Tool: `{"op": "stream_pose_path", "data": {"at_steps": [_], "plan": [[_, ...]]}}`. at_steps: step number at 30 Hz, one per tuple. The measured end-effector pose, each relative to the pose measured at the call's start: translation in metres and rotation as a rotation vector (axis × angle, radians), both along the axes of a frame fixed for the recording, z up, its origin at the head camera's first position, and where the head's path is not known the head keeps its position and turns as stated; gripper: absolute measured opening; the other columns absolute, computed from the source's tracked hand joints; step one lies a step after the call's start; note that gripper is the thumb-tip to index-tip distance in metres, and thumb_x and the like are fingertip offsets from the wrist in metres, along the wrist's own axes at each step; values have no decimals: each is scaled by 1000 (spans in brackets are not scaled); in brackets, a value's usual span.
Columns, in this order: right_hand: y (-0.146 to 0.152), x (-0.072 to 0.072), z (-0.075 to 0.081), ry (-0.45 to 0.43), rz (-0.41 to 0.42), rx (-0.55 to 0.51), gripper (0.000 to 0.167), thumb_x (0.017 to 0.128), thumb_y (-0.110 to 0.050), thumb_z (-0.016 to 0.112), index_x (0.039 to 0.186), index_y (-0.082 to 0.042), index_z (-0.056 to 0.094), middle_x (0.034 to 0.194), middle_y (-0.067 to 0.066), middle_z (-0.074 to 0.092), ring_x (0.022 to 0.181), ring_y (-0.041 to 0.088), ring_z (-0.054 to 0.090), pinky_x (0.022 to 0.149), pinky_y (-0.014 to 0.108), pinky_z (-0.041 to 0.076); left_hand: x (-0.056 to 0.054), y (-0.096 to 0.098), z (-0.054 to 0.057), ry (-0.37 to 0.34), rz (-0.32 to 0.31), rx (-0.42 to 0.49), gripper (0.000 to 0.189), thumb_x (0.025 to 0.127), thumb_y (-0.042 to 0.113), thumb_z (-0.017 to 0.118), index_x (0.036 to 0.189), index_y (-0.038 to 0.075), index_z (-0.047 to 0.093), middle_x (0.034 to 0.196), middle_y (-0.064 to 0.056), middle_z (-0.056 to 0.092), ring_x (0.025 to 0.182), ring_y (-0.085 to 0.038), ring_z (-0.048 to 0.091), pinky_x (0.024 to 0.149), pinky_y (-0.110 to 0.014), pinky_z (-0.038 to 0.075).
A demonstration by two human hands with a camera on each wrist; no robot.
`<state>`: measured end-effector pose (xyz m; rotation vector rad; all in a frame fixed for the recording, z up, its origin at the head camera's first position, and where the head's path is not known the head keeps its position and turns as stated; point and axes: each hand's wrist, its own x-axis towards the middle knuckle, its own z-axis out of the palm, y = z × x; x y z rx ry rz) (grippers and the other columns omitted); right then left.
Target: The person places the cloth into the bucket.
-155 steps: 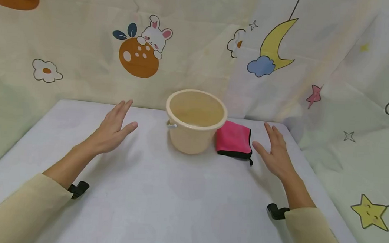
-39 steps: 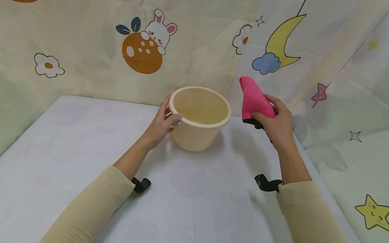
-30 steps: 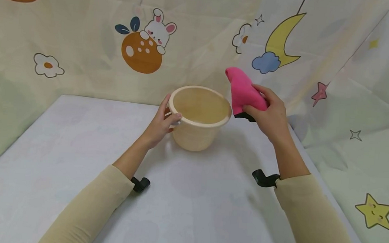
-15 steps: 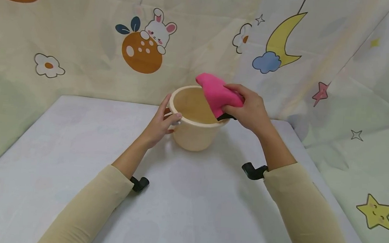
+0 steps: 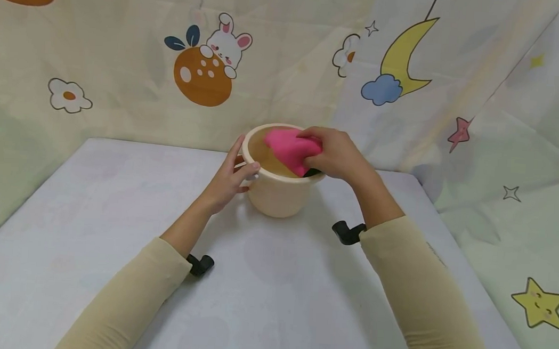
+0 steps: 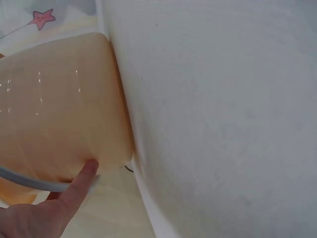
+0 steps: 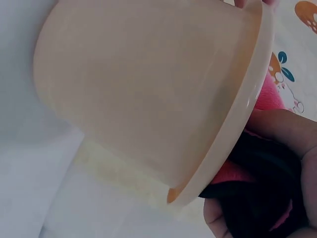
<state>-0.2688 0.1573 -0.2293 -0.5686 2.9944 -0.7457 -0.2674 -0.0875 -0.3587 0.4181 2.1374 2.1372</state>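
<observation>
A cream plastic bucket [image 5: 278,200] stands upright near the far edge of the table. My left hand [image 5: 228,182] grips its rim on the left side, thumb over the front. In the left wrist view a finger of that left hand [image 6: 54,208] lies against the bucket wall [image 6: 64,109], by the grey handle [image 6: 34,182]. My right hand [image 5: 338,154] pinches a folded pink cloth [image 5: 288,147] with black edging, partly inside the bucket's mouth. In the right wrist view the cloth's black edging [image 7: 257,168] hangs beside the rim [image 7: 242,106].
A white-covered table [image 5: 262,296] spreads in front of the bucket. Behind it hangs a printed curtain [image 5: 287,52] with cartoon figures. Black wrist mounts [image 5: 348,233] stick out at both sleeves.
Both hands were empty at first; the cloth lay right of the bucket. My right hand picked it up and carried it left, then down into the mouth. My left hand took the rim.
</observation>
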Motion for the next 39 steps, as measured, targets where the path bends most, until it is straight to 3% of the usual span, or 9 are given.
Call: {"op": "stream_pose_path", "data": {"at_steps": [6,12,27,34,39], "plan": [[-16,-6,-2,-47,18,52,55,87,-9,70,140,-15,62,129,10,65,113,29,56,92,43,52,2,-1,0,1,-5,15,84,101,35,59,165,40,5,161,-15,33,144,-34,42,104,-68,44],[-25,-14,-14,-101,23,48,54,87,-10,70,140,-18,60,129,8,63,115,28,54,91,42,53,1,0,0,-3,-8,20,82,101,36,58,165,41,6,162,-14,32,145,-33,40,105,-67,44],[-35,-30,-29,-88,20,-30,51,88,-14,76,136,-18,62,132,7,61,121,27,53,99,45,50,1,0,0,-21,2,20,81,101,39,59,164,44,8,160,-11,33,143,-31,41,104,-65,46],[-41,-36,-36,-56,50,-87,49,83,-11,79,129,-17,66,126,2,65,114,24,56,91,41,53,-2,1,-2,-28,11,2,80,101,39,58,164,45,9,160,-9,35,144,-30,42,104,-63,47],[-50,-41,-39,-52,47,-58,41,82,-15,80,121,-19,71,115,-2,69,103,21,59,82,36,53,0,0,-1,-29,19,-5,79,101,40,59,163,46,10,160,-9,35,144,-30,41,104,-63,47]]}}
